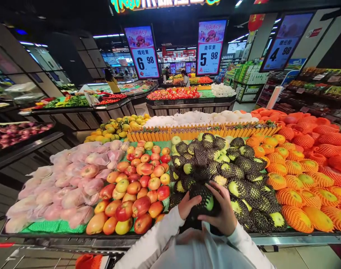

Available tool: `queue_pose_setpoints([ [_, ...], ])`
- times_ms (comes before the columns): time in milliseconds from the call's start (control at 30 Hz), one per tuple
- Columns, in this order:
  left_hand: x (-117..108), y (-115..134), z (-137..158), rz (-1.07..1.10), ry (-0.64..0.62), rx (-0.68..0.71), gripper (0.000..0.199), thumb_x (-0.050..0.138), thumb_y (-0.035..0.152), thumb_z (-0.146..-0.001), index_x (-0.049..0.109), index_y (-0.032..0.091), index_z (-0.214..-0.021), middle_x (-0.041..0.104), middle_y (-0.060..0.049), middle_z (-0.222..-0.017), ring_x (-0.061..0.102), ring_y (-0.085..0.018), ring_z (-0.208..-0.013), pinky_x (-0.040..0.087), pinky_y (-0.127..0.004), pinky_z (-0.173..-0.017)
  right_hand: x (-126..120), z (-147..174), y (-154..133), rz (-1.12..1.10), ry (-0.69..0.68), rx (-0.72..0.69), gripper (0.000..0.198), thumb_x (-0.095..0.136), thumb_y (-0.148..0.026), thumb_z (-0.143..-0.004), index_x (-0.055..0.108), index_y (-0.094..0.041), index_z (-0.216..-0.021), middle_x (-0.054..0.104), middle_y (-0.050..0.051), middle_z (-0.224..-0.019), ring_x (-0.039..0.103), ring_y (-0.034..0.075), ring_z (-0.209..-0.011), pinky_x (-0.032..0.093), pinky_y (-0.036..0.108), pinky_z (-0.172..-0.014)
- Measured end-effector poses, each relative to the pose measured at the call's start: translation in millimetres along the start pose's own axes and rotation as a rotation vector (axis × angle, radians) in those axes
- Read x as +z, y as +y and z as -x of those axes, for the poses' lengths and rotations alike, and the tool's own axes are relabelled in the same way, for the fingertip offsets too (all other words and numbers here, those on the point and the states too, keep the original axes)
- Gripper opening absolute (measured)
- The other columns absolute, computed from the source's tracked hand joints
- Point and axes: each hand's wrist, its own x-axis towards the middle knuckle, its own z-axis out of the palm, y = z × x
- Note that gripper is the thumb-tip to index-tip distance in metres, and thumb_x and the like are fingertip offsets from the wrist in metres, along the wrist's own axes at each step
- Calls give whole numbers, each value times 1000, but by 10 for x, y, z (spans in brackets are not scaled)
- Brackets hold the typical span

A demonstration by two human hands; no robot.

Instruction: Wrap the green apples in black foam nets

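Note:
Close in front of my body, my left hand (188, 204) and my right hand (225, 213) are closed around a green apple in a black foam net (205, 200). The left thumb presses on its left side, while the right fingers wrap over its top and right. Green skin shows through the net's opening; the underside is hidden by my hands and sleeves. Beyond the hands lies a heap of green apples in black nets (239, 173). To the left is a pile of bare red and yellow apples (135, 186).
Fruit in pale wrapping (72, 186) fills the stand's left side. Orange-netted fruit (295, 200) lies on the right, below red-netted fruit (327, 144). A low yellow fence (197, 130) crosses behind. Price screens (211, 48) hang above. A metal edge (307, 239) runs along the front.

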Motion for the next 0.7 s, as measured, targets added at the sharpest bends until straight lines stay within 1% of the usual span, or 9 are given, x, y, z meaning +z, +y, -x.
queue_pose_setpoints([
  [100, -209, 131, -536, -215, 281, 204, 60, 73, 52, -72, 53, 20, -119, 63, -10, -121, 58, -26, -114, 41, -42, -105, 26, -136, 102, 124, 104, 92, 72, 78, -48, -72, 51, -29, -136, 42, 15, -142, 42, 40, -129, 37, 63, -103],
  [167, -382, 297, -948, -410, 494, 356, 67, 74, 49, -72, 44, 20, -125, 61, -11, -122, 59, -24, -114, 42, -40, -104, 13, -169, 135, 118, 158, 115, 63, 73, -42, -80, 48, -28, -137, 44, 15, -141, 43, 37, -130, 36, 61, -105],
  [233, -552, 437, -1329, -668, 659, 477, 77, 77, 45, -70, 37, 17, -129, 56, -15, -127, 57, -25, -116, 43, -39, -103, -7, -140, 151, 118, 178, 122, 59, 71, -39, -83, 48, -27, -136, 47, 14, -139, 43, 35, -131, 35, 59, -107],
  [300, -687, 496, -1616, -997, 644, 471, 78, 77, 40, -71, 37, 14, -132, 50, -20, -134, 51, -29, -124, 40, -41, -105, -13, -55, 172, 136, 175, 150, 55, 70, -37, -84, 49, -27, -134, 49, 14, -138, 45, 34, -130, 36, 57, -107],
  [367, -764, 479, -1782, -1266, 526, 385, 71, 74, 39, -75, 41, 13, -133, 50, -20, -136, 47, -34, -126, 38, -47, -106, -6, 65, 209, 153, 167, 192, 52, 68, -36, -84, 50, -26, -132, 51, 13, -136, 46, 34, -129, 38, 57, -106],
  [433, -784, 436, -1827, -1377, 437, 320, 65, 71, 40, -78, 46, 15, -133, 53, -18, -136, 44, -39, -128, 37, -53, -105, 7, 193, 254, 162, 159, 226, 49, 67, -36, -85, 52, -25, -130, 52, 13, -135, 49, 33, -126, 43, 55, -103],
  [533, -764, 402, -1676, -1414, 428, 321, 67, 66, 47, -80, 46, 20, -139, 49, -15, -142, 34, -41, -133, 33, -57, -107, 38, 341, 295, 151, 122, 247, 44, 65, -35, -87, 54, -24, -127, 56, 14, -132, 54, 32, -122, 50, 51, -96],
  [600, -765, 382, -1419, -1469, 454, 375, 70, 61, 50, -83, 42, 21, -144, 42, -14, -148, 32, -41, -135, 31, -57, -109, 75, 391, 297, 103, 51, 237, 40, 64, -34, -87, 55, -23, -125, 59, 13, -128, 58, 30, -117, 55, 45, -89],
  [700, -853, 268, -822, -1516, 495, 499, 69, 54, 50, -88, 36, 20, -148, 32, -15, -152, 30, -37, -135, 28, -54, -113, 164, 403, 300, -15, -160, 152, 33, 62, -32, -88, 59, -24, -120, 65, 11, -120, 66, 25, -105, 60, 36, -79],
])
